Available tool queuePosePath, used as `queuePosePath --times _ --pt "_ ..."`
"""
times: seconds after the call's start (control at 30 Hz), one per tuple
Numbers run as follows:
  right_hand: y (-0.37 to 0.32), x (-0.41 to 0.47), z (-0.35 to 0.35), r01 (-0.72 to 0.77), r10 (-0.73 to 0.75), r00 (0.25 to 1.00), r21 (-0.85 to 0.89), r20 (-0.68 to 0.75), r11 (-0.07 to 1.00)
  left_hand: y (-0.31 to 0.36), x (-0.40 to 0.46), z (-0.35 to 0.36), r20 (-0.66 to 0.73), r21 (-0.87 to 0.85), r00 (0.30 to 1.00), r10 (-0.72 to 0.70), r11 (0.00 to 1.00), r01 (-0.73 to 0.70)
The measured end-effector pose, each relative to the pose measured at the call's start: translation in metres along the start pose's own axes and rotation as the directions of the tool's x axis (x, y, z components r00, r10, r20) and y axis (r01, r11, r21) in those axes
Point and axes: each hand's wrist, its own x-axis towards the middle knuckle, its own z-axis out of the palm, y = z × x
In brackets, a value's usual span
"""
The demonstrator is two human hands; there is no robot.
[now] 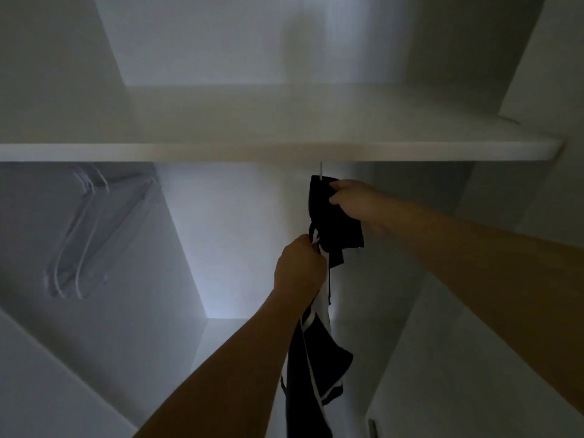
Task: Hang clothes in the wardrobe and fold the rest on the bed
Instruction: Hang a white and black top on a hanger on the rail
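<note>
**Two Hands on a Dark Garment Inside the Wardrobe**

Both hands are raised into the dim white wardrobe (177,235), just below its shelf (284,151), which spans the view from left to right.

1. Right hand (357,203): positioned higher and farther in, just under the shelf edge. Its fingers are curled around the upper part of the dark garment (335,222), clamping the bunched fabric between fingers and palm.

2. Left hand (298,268): positioned lower and nearer, to the left of the right hand. Its fingers are closed in a pinch on a thin strap or edge of the same garment, where a pale strip shows at the fingertips.

3. Garment: dark fabric with white stripes or trim. It hangs from the two hands down the middle of the view, passing to the right of the left forearm and running out of the bottom edge. The lower part falls in loose folds.

4. Hanger hook (321,170): a thin pale vertical piece rises from the top of the garment to the underside of the shelf. Its attachment point is hidden by the shelf.

5. Spare hangers (79,235): a cluster of white hangers hangs at the far left of the compartment, well apart from both hands. The view is blurred there, so their count cannot be determined.
</note>
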Motion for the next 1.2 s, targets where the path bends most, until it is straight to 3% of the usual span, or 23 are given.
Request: queuePosePath --times 0.4,0.47,0.63,0.8,1.1,1.2 --pt "0.039 0.069 0.011 0.201 -0.156 0.967 0.220 -0.203 0.955 0.003 0.039 0.051 -0.149 -0.086 0.988 0.037 0.995 -0.051" --pt "0.044 0.075 0.009 0.189 -0.158 0.969 0.160 -0.190 0.969 0.006 0.051 0.050 -0.087 -0.054 0.995 0.041 0.997 -0.046" --pt "0.067 0.080 0.005 0.024 -0.024 0.995 0.001 -0.100 1.000 0.001 0.066 0.051 0.280 0.128 0.956 -0.086 0.990 0.052" --pt "0.073 0.048 0.004 0.042 -0.042 0.994 -0.001 -0.103 0.999 0.003 0.051 0.035 0.374 0.026 0.922 -0.099 0.995 0.097" --pt "0.066 -0.055 0.029 0.110 -0.112 0.988 -0.017 -0.105 0.994 -0.045 -0.038 -0.027 0.157 0.236 0.961 -0.229 0.953 0.189" --pt "0.066 -0.069 0.046 0.107 -0.107 0.990 -0.012 -0.092 0.994 -0.049 -0.043 -0.043 0.068 0.305 0.982 -0.175 0.941 0.146"
